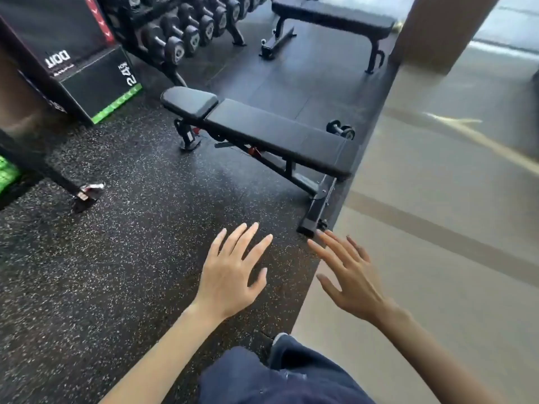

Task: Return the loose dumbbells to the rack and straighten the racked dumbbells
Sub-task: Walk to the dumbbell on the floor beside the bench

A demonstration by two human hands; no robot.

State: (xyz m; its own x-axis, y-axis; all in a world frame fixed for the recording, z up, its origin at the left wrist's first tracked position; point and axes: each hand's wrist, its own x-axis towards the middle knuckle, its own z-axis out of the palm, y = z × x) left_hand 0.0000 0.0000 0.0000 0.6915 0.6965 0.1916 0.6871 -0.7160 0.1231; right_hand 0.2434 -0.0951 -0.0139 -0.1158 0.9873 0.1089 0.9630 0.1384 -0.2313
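Note:
A small black loose dumbbell (340, 129) lies on the dark rubber floor beyond the near bench, close to the mat's right edge. The dumbbell rack (186, 33) stands at the top left, holding several black dumbbells in rows. My left hand (230, 275) hovers over the speckled floor with fingers spread and nothing in it. My right hand (348, 275) is beside it over the mat's edge, also spread and empty. Both hands are well short of the loose dumbbell and far from the rack.
A black flat bench (262, 132) lies diagonally between me and the loose dumbbell. A second bench (335, 16) stands at the back. A black plyo box (87, 83) with green trim sits left. A brown pillar (437, 30) rises at right, beside tan flooring (437, 228).

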